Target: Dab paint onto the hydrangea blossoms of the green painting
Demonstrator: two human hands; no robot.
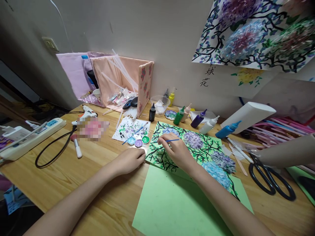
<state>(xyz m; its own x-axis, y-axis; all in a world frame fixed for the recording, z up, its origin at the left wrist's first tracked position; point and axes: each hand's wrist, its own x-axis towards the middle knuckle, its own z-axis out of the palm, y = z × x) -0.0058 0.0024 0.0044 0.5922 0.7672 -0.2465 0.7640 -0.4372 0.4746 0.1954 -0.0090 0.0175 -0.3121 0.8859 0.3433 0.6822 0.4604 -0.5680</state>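
Note:
My right hand [176, 151] is closed around a thin blue paintbrush [173, 140], held over the left part of a painting [157, 154]. The painting is on light green paper, with black branches, green leaves and textured purple and blue flower heads. My left hand [133, 160] rests on the table by the painting's left edge, its fingers curled in; nothing shows in them. Beyond it lies a paint-smeared white sheet [122, 126] with another brush across it. On that sheet's near side sit paint-filled caps, among them a green cap [145, 140] and a purple cap [138, 143].
Behind the painting stand paint bottles: black [152, 113], green [179, 116], purple [198, 119], white [209, 125], blue [227, 129]. Black-handled scissors [262, 178] lie right. A glue gun [87, 112], makeup brush [77, 147] and power strip [34, 136] are left. Green paper [182, 203] lies in front.

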